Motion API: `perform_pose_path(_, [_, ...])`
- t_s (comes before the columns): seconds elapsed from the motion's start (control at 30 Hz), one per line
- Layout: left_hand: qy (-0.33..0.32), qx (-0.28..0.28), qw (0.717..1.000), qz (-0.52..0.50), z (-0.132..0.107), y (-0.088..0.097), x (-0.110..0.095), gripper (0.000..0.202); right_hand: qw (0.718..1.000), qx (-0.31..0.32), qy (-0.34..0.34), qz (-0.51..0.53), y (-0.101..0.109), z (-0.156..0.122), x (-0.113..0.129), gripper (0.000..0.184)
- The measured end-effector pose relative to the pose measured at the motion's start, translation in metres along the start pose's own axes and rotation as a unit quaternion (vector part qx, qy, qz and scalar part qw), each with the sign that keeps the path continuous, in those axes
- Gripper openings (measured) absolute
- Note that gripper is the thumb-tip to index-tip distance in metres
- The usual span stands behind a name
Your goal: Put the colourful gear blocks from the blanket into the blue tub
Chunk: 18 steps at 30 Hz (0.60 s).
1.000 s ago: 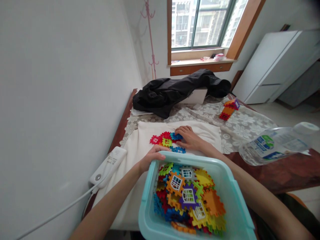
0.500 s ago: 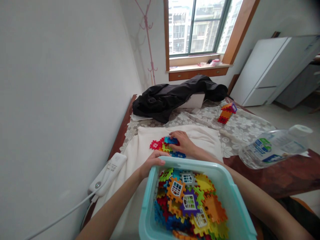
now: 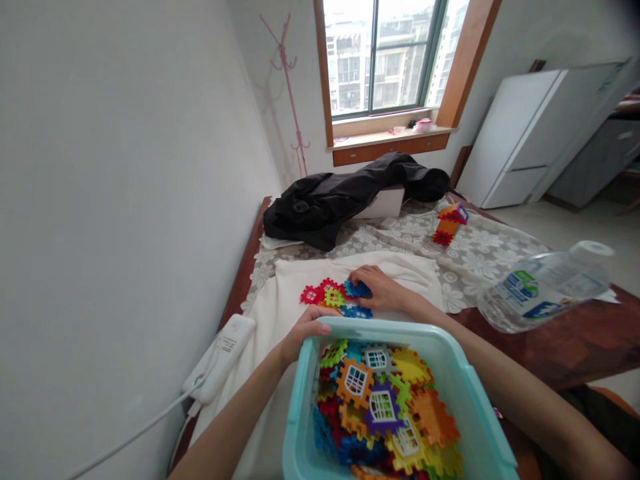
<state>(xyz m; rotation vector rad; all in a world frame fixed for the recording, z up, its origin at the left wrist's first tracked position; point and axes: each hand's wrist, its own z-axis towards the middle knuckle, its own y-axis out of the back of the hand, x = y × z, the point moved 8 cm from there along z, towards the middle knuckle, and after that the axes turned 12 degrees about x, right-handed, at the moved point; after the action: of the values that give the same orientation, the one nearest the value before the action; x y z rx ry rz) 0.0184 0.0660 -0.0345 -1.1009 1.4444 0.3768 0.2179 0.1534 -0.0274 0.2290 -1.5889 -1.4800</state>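
My left hand [image 3: 306, 328] grips the near-left corner of a light-blue plastic basket [image 3: 395, 328], thumb over the rim and fingers behind it. Inside lie many interlocking plastic building pieces, among them an orange window piece [image 3: 355, 381] and a purple window piece [image 3: 384, 405]. Beyond the basket, my right hand [image 3: 379, 288] is closed on a blue building piece [image 3: 356, 289] at the white cloth. Red pieces [image 3: 320, 291], a yellow-green piece [image 3: 333, 298] and further blue pieces [image 3: 357, 312] lie just left of and below that hand.
A small built house [image 3: 449, 223] stands on the flowered tablecloth at the right. Nearer is a clear plastic bottle [image 3: 540, 290]. Black fabric [image 3: 345, 200] drapes over a white box at the back. A white power strip [image 3: 220, 360] with a cable lies along the left wall.
My right hand has moved a little to the right with the blue piece, uncovering more of the red and yellow-green pieces. My left hand stays on the basket; the view has shifted slightly.
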Motion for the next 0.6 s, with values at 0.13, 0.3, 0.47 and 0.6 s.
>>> perform_pose_path(0.13, [0.002,-0.008,1.0,-0.011,-0.001,-0.002,-0.002,0.044,1.0,0.0,-0.013,-0.008,0.0,0.003,-0.001,0.024])
perform_pose_path(0.3, [0.0,-0.009,1.0,0.004,0.0,0.002,-0.002,0.044,0.992,-0.067,-0.057,0.087,0.011,0.003,-0.017,0.023])
perform_pose_path(0.47, [0.002,0.006,1.0,0.008,0.002,0.008,0.007,0.047,0.933,-0.073,0.058,0.346,0.048,-0.008,0.017,0.043])
perform_pose_path(0.6, [-0.004,0.01,1.0,-0.007,0.005,0.014,0.014,0.046,0.903,0.105,0.159,0.386,0.06,-0.019,0.08,0.047])
